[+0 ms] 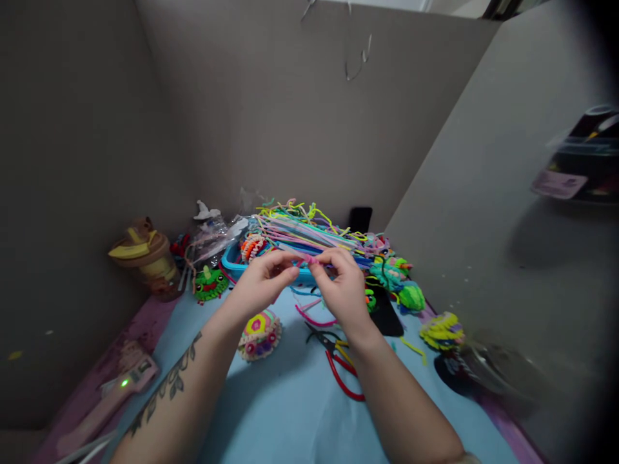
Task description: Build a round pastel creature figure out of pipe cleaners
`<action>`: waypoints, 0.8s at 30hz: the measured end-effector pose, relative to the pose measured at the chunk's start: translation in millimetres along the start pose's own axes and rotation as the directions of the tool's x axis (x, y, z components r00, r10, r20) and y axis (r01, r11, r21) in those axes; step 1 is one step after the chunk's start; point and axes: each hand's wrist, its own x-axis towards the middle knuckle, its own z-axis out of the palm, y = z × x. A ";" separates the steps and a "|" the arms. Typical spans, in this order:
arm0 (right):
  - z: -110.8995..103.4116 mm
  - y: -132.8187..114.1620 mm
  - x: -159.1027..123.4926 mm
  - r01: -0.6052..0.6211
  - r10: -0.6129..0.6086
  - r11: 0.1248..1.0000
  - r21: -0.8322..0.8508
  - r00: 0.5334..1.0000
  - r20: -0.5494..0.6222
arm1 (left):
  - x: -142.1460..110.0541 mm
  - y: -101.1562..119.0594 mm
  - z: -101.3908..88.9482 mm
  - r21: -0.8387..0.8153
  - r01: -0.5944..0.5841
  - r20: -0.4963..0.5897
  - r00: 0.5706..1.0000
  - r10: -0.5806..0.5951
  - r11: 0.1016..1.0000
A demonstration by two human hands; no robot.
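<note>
Between my two hands, above the table, is a small pink pipe cleaner piece [309, 259]. My left hand [265, 280] pinches it from the left, thumb and forefinger together. Fingertips of my right hand [342, 283] close on its other end; the fingers partly hide its shape. Below my left hand sits a round beaded-looking craft [260, 335] in several colours. Red-handled scissors [342, 370] lie under my right wrist, with yellow-handled pliers or snips [344, 351] partly covered beside them. Loose magenta pipe cleaner lengths [314, 317] rest between the hands and the scissors.
A blue tray [231, 263] heaped with pipe cleaners [309, 229] stands behind my hands. At left are a lidded cup [149, 261], a green fuzzy figure [210, 285] and a pink glue gun [111, 393] with a lit green light. Fuzzy crafts [411, 296] and a dark phone-like slab [387, 316] lie right.
</note>
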 end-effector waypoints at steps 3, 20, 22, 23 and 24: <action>0.1 -0.6 -0.6 0.019 -0.019 1.000 -0.015 1.000 -0.019 | -0.1 -0.2 1.5 -0.022 0.015 0.006 1.000 -0.015 1.000; 11.0 1.6 -9.7 0.085 -0.094 0.981 -0.177 0.995 -0.043 | 0.2 -8.6 17.2 0.226 -0.069 -0.281 0.950 0.133 0.972; 10.6 1.1 -8.8 0.082 -0.083 0.982 -0.171 0.997 0.001 | 0.5 -8.6 17.6 0.248 -0.085 -0.293 0.943 0.158 0.965; 9.7 0.6 -7.7 0.079 -0.075 0.985 -0.152 0.997 0.035 | 0.9 -8.9 17.2 0.252 -0.096 -0.291 0.942 0.170 0.963; 8.3 0.2 -6.4 0.072 -0.063 0.990 -0.123 0.995 0.077 | 1.4 -9.5 16.5 0.253 -0.107 -0.286 0.941 0.180 0.962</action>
